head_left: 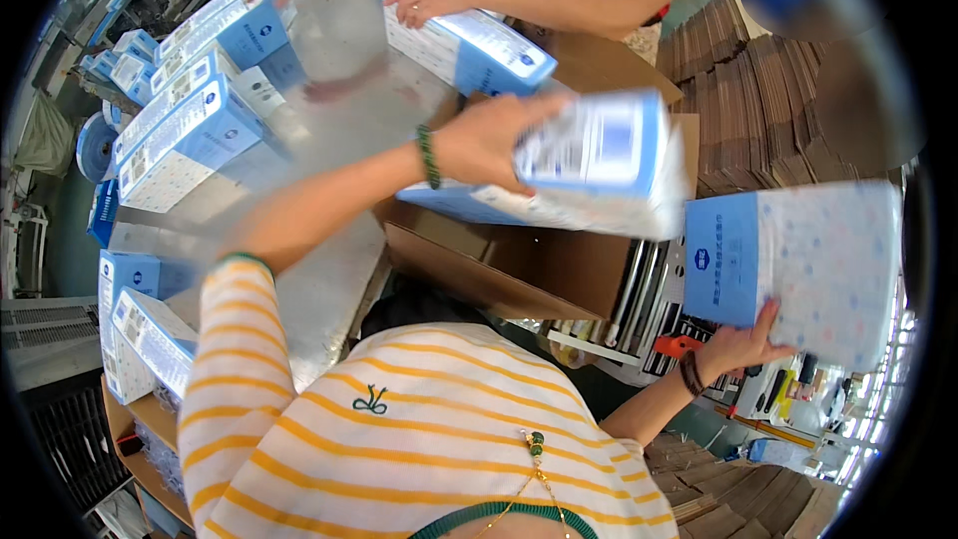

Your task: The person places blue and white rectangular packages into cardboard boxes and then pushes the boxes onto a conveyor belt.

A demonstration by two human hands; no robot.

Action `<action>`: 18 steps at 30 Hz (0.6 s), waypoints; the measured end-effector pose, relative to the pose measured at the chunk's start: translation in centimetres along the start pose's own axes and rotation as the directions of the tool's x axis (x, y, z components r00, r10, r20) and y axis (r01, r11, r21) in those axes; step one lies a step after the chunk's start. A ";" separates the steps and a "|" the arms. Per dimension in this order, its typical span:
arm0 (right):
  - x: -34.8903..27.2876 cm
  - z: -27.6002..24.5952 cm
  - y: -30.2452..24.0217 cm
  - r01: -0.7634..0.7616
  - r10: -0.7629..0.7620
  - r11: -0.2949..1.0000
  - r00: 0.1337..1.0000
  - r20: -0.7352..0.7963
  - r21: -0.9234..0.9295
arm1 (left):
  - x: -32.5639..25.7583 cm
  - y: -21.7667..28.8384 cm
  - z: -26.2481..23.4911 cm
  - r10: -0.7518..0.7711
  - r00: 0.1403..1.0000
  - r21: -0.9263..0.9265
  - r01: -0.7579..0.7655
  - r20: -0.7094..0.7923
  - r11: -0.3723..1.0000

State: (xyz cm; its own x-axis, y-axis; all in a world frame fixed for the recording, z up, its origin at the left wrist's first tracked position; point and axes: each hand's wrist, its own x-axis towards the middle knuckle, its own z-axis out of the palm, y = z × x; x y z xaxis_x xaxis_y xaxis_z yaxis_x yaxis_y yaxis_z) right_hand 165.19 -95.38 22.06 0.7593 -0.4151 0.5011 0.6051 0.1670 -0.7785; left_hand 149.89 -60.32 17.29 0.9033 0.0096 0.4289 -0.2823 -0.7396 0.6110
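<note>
My left hand [491,138] grips one end of a blue-and-white plastic-wrapped pack [599,155], blurred by motion, held lying over an open cardboard box [469,265]. Off to the right, my right hand [740,347] holds a second pack of the same kind, the dotted pack [828,269], from its lower edge. This one is raised beside the box, its broad face showing. The fingers behind it are hidden. The box's inside is partly covered by the pack in my left hand.
A metal table [339,155] at left carries several similar packs [185,140]. Across it, a co-worker in red has one hand [429,2] on a pack [479,45]. Rollers [644,284] run beside the box. Flattened cardboard [733,90] is stacked at far right.
</note>
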 end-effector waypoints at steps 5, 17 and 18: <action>-4.4 -5.0 -0.5 -0.294 0.235 0.940 0.925 0.298 0.170 | -2.5 -2.2 18.4 -0.374 0.576 0.306 0.217 0.727 0.927; -18.4 -7.5 27.2 0.747 0.449 0.644 -0.193 0.873 -0.166 | 0.6 4.2 18.8 -0.046 0.538 0.025 0.046 0.841 0.999; -20.4 -11.2 33.4 0.660 0.409 0.742 -0.303 0.861 -0.120 | 1.5 5.3 14.5 -0.037 0.658 -0.021 0.079 0.752 0.997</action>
State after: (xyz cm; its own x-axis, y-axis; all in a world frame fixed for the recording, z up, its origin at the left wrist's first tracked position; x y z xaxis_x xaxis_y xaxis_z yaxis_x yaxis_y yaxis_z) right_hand 167.25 -91.38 -18.39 0.2237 0.9638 -0.1452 0.9210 -0.2577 -0.2922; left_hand 154.47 -73.98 11.47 0.8479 -0.4726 -0.2402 -0.2166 -0.7225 0.6566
